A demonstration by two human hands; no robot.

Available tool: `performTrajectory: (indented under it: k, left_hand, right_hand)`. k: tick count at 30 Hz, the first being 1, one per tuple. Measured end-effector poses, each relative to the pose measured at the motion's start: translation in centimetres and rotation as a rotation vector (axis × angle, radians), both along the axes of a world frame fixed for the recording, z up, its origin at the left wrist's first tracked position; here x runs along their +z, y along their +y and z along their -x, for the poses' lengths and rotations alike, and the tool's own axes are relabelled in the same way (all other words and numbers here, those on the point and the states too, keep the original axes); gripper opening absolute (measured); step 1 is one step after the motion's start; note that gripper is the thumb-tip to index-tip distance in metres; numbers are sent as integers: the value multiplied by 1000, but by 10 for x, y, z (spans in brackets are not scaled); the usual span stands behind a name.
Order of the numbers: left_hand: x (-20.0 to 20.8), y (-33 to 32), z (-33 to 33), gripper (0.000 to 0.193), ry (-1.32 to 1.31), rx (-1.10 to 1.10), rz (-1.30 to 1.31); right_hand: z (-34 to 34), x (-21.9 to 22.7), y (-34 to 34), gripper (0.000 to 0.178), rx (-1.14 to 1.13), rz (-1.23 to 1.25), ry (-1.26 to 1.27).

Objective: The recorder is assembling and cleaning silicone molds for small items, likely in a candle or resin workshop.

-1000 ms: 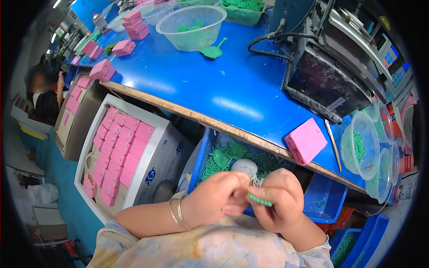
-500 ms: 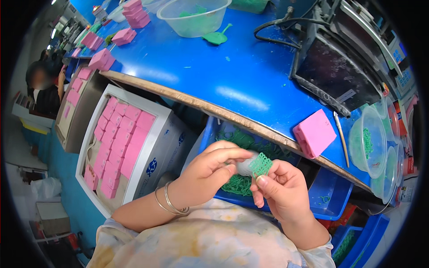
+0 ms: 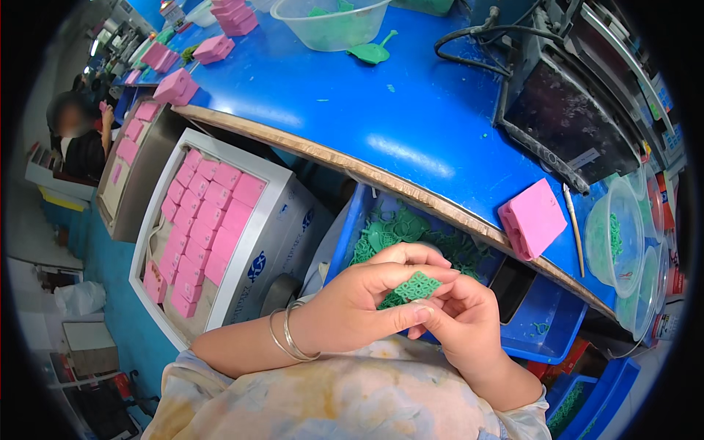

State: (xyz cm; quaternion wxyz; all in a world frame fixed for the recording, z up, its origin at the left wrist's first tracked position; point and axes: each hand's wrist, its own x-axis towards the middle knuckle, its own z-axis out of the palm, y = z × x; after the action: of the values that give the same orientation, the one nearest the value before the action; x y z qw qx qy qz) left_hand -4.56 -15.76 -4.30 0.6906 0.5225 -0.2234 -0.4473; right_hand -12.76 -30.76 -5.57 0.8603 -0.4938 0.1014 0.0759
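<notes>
Green lozenge-shaped lattice sits between left fingers and right fingers.

My left hand and right hand hide part of the green lattice piece. The top edge cuts off the translucent bowl.

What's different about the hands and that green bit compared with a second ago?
The green lattice piece, edge-on in the right hand a second ago, has turned so its patterned face shows, and the left hand now holds it too. The whitish round thing by the hands is out of sight, perhaps hidden. The pink block and thin stick stay side by side on the blue bench.
</notes>
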Motion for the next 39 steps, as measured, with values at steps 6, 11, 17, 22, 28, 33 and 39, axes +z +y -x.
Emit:
performTrajectory:
  k: [6,11,17,22,28,33,39]
  left_hand:
    - [0,0,0,38,2,1,-2]
    - [-1,0,1,41,17,5,23]
    - [-3,1,0,43,-27,11,47]
    - [-1,4,0,40,-20,17,36]
    - [-2,4,0,28,-130,123,52]
    - [-5,7,-1,23,-177,221,-13]
    - [-5,7,-1,23,-191,229,-27]
  right_hand:
    - [0,0,0,12,-8,17,-17]
    - [0,1,-1,12,-6,30,-24]
    - [1,4,-2,7,-25,46,-18]
    - [1,3,0,7,-66,70,-49]
    - [1,3,-1,7,-89,66,-57]
    - [1,2,-2,8,-85,74,-61]
    - [0,2,-1,10,-106,64,-56]
